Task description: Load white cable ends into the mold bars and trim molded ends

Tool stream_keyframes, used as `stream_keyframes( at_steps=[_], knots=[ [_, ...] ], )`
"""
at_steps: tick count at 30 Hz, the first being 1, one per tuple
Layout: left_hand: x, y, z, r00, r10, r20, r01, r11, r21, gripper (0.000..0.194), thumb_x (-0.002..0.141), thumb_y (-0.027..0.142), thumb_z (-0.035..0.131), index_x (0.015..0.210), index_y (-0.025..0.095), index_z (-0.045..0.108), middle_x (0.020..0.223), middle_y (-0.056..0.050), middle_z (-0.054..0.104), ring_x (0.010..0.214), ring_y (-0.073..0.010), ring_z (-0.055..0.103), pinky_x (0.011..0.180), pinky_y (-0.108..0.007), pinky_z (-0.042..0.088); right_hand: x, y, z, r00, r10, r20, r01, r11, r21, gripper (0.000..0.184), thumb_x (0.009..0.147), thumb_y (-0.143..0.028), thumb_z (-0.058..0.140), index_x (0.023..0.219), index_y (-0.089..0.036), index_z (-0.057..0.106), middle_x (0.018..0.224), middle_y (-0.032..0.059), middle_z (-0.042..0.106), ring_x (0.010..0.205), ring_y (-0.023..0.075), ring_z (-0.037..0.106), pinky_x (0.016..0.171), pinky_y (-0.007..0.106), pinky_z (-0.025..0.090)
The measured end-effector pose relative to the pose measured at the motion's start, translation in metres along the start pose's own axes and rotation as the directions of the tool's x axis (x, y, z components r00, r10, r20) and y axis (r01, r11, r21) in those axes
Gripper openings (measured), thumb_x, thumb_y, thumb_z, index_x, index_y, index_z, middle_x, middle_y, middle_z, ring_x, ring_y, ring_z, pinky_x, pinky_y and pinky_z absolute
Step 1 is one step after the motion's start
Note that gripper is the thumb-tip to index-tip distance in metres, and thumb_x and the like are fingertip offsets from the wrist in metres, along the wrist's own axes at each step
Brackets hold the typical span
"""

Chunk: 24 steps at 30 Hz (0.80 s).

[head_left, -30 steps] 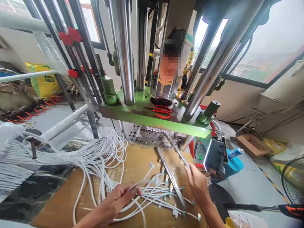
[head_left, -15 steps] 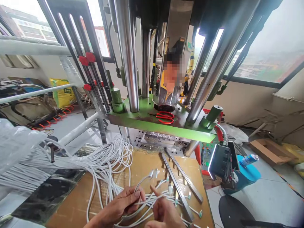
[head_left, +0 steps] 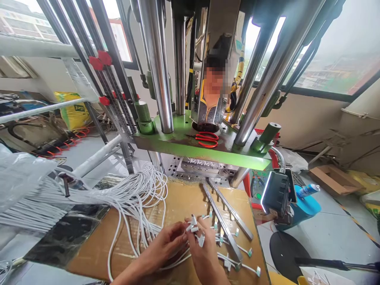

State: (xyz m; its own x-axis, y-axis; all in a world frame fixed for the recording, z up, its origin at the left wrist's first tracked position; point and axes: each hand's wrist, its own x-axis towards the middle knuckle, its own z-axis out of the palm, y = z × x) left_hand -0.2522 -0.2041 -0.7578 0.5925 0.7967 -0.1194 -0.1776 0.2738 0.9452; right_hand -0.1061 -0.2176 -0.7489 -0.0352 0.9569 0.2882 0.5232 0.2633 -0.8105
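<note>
My left hand (head_left: 164,249) and my right hand (head_left: 204,249) meet low in the view over a cardboard-covered bench (head_left: 178,202). Both are closed on the connector ends (head_left: 194,228) of several white cables, which stick up between the fingertips. The cables run back to a large white bundle (head_left: 118,198) on the left. Just right of my right hand lie two long metal bars (head_left: 228,221), with more loose connector ends (head_left: 237,253) around them.
A press with a green plate (head_left: 192,146) and chrome columns stands behind the bench; red scissors (head_left: 206,139) lie on the plate. A person shows behind the columns. A black control box (head_left: 276,194), a blue stool (head_left: 305,208) and a cardboard box (head_left: 332,178) are to the right.
My right hand left the metal bar and came in beside my left hand. Both hands now gather the cable connector ends together, higher on the bench than before.
</note>
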Motion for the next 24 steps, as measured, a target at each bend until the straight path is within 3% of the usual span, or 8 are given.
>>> stream_keyframes(
  at_steps=[5,11,13,16,18,20,21,24],
  knots=[
    [0.001,-0.007,0.0,0.999,0.009,-0.048,-0.006,0.997,0.073,0.034,0.089,0.044,0.06,0.105,0.015,0.066,0.084,-0.004,0.061,0.079,-0.017,0.052,0.072,-0.026,0.041,-0.003,0.007,0.003,0.988,-0.157,-0.004,0.148,0.942,-0.301,0.026,0.088,-0.014,0.045,0.098,-0.02,0.068,0.077,0.0042,0.065,0.064,0.0171,0.064,0.056,0.025,0.044],
    [0.003,-0.009,0.0,0.995,0.07,-0.073,-0.051,0.972,0.228,0.036,0.091,0.047,0.056,0.091,0.012,0.063,0.08,-0.002,0.057,0.073,-0.0141,0.045,0.067,-0.024,0.038,-0.004,0.004,0.006,0.971,-0.238,0.012,0.216,0.858,-0.466,0.022,0.083,-0.007,0.048,0.086,-0.019,0.066,0.071,0.0034,0.062,0.056,0.0178,0.057,0.05,0.028,0.034],
    [0.002,-0.01,0.002,0.994,0.066,-0.09,-0.045,0.974,0.221,0.04,0.089,0.052,0.055,0.089,0.013,0.062,0.08,-0.003,0.058,0.073,-0.0149,0.047,0.068,-0.024,0.039,-0.004,0.0,0.007,0.979,-0.201,0.021,0.193,0.903,-0.384,0.02,0.086,-0.012,0.05,0.089,-0.02,0.067,0.074,0.0042,0.063,0.059,0.0177,0.057,0.052,0.028,0.034],
    [-0.003,-0.002,-0.002,0.983,0.033,-0.183,0.007,0.977,0.213,0.043,0.088,0.057,0.055,0.085,0.015,0.061,0.08,-0.003,0.06,0.076,-0.0172,0.051,0.072,-0.026,0.043,-0.004,-0.003,0.005,0.999,0.003,0.042,-0.003,1.0,0.0,0.019,0.092,-0.029,0.053,0.092,-0.023,0.071,0.079,0.0044,0.064,0.066,0.0165,0.058,0.059,0.027,0.039],
    [-0.006,0.014,-0.016,0.95,0.034,-0.31,0.052,0.963,0.263,0.04,0.088,0.055,0.055,0.087,0.016,0.063,0.085,-0.004,0.062,0.084,-0.0195,0.054,0.082,-0.029,0.045,-0.006,-0.002,0.002,0.985,0.166,0.049,-0.173,0.946,0.276,0.024,0.091,-0.041,0.056,0.093,-0.025,0.073,0.081,0.0039,0.064,0.072,0.0166,0.058,0.065,0.027,0.043],
    [-0.008,0.04,-0.043,0.866,0.088,-0.493,0.073,0.952,0.298,0.034,0.085,0.051,0.061,0.092,0.017,0.065,0.088,-0.003,0.063,0.093,-0.0223,0.055,0.092,-0.034,0.044,-0.009,0.003,-0.004,0.956,0.282,0.082,-0.289,0.858,0.425,0.029,0.087,-0.049,0.059,0.09,-0.025,0.075,0.077,0.0034,0.063,0.071,0.0168,0.056,0.064,0.028,0.043],
    [-0.008,0.056,-0.06,0.774,0.14,-0.618,0.057,0.956,0.288,0.033,0.082,0.049,0.066,0.092,0.018,0.065,0.084,-0.002,0.062,0.093,-0.0235,0.056,0.091,-0.036,0.045,-0.01,0.006,-0.008,0.94,0.318,0.119,-0.336,0.823,0.459,0.031,0.086,-0.052,0.061,0.089,-0.024,0.076,0.074,0.003,0.062,0.069,0.0164,0.055,0.061,0.027,0.042],
    [-0.005,0.103,-0.112,0.395,0.192,-0.898,-0.171,0.976,0.134,0.027,0.083,0.036,0.064,0.103,0.018,0.06,0.093,-0.002,0.062,0.11,-0.029,0.055,0.097,-0.048,0.044,-0.014,0.013,-0.018,0.895,0.372,0.246,-0.445,0.726,0.524,0.035,0.084,-0.054,0.062,0.088,-0.022,0.076,0.06,-0.0006,0.051,0.055,0.0117,0.045,0.049,0.024,0.034]
  ],
)
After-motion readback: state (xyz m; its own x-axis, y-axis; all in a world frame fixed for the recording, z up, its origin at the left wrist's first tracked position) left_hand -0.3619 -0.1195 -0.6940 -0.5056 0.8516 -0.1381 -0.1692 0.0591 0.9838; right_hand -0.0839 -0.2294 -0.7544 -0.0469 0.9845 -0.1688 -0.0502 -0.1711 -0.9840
